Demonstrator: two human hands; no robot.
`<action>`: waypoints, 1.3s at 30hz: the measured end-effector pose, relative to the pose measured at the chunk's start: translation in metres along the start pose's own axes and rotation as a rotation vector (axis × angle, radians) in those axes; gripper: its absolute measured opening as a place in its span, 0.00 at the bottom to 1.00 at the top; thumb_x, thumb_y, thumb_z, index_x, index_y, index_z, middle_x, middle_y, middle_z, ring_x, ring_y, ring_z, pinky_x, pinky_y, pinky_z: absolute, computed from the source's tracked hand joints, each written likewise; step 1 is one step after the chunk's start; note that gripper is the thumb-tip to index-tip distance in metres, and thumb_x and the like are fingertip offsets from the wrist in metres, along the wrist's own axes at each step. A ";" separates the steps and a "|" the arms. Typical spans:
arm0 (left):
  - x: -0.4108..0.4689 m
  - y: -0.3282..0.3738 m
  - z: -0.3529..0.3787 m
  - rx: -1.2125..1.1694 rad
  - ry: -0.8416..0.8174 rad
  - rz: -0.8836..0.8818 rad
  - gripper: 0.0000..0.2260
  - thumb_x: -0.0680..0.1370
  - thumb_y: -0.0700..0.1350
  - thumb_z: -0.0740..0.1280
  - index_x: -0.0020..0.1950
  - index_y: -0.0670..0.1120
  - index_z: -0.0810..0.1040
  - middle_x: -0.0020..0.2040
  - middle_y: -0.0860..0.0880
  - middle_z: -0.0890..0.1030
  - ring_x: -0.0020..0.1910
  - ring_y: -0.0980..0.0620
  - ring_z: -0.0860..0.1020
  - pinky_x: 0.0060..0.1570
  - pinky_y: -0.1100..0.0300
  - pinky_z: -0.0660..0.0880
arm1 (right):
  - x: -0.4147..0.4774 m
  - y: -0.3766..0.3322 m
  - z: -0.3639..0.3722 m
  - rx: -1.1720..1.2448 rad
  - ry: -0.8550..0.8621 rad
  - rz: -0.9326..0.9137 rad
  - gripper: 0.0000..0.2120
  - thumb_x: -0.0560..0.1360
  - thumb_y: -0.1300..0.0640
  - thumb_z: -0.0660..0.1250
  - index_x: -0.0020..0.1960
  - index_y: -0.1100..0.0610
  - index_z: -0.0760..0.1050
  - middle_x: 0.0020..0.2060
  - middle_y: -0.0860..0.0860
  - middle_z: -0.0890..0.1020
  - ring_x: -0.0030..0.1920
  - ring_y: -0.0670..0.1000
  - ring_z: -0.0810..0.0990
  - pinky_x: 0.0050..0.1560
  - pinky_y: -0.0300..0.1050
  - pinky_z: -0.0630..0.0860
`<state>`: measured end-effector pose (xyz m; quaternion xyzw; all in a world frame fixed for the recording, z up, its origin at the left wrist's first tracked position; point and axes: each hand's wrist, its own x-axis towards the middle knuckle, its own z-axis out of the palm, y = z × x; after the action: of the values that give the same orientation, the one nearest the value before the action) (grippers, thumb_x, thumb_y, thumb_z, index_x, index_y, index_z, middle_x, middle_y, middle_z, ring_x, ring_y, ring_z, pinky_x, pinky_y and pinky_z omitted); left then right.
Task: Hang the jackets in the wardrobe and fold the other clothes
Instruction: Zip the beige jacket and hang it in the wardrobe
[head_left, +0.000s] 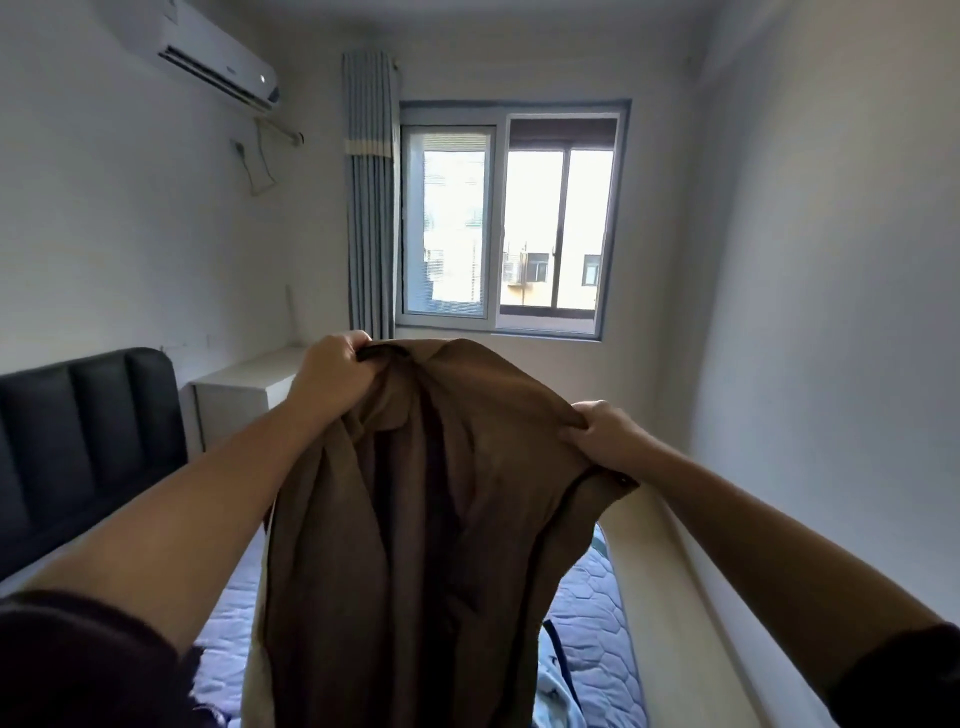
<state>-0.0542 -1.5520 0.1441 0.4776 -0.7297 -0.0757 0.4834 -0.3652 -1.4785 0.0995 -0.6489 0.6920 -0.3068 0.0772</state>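
A person holds up a brown jacket (415, 519) with both bare arms stretched forward, in a small white-walled bedroom. The jacket hangs directly below the window (504, 223), with its top edge just under the sill and its lower part running out of the bottom of the view. The left hand (332, 371), below the window's left edge, has its fingers (356, 345) curled tightly round a bunch of cloth at the collar. The right hand (608, 434), lower and below the window's right edge, pinches a fold at the shoulder between thumb and curled fingers. The cloth is a plain mid-brown with a matte look and drapes in long soft folds. A deep, dark crease runs down its middle, and a lapel-like flap lies to the left of the crease. A paler tan lining shows along the lower left edge, and a dark trimmed edge hangs under the right hand. Below the window, behind the jacket, is a bed (592, 623) with a lilac quilted mattress. A dark padded headboard (88, 441) and a white table (244, 389) stand left of the window, lower down. A blue-grey curtain (369, 197) hangs at the window's left edge.
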 end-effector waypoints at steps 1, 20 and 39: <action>-0.005 -0.002 -0.006 0.018 -0.008 0.007 0.10 0.75 0.47 0.67 0.33 0.50 0.74 0.28 0.54 0.75 0.32 0.60 0.73 0.31 0.66 0.65 | -0.006 -0.002 -0.003 0.039 0.037 -0.005 0.04 0.74 0.58 0.67 0.48 0.51 0.78 0.43 0.52 0.81 0.46 0.53 0.79 0.47 0.45 0.74; -0.098 0.031 -0.163 -0.261 0.019 -0.246 0.20 0.78 0.39 0.58 0.70 0.40 0.68 0.66 0.40 0.73 0.65 0.41 0.72 0.66 0.49 0.68 | -0.167 -0.175 -0.032 1.115 0.294 -0.028 0.22 0.73 0.71 0.55 0.30 0.55 0.80 0.32 0.50 0.80 0.34 0.49 0.80 0.30 0.37 0.75; 0.005 -0.073 0.136 -0.258 -0.182 -0.605 0.27 0.79 0.38 0.54 0.78 0.48 0.53 0.72 0.44 0.67 0.65 0.42 0.71 0.58 0.56 0.69 | 0.060 0.002 0.134 0.869 0.124 0.421 0.15 0.79 0.67 0.50 0.44 0.57 0.73 0.38 0.55 0.81 0.31 0.48 0.83 0.30 0.41 0.80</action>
<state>-0.1145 -1.6422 0.0347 0.5986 -0.5795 -0.3495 0.4286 -0.3080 -1.5787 0.0093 -0.3828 0.6193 -0.5832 0.3603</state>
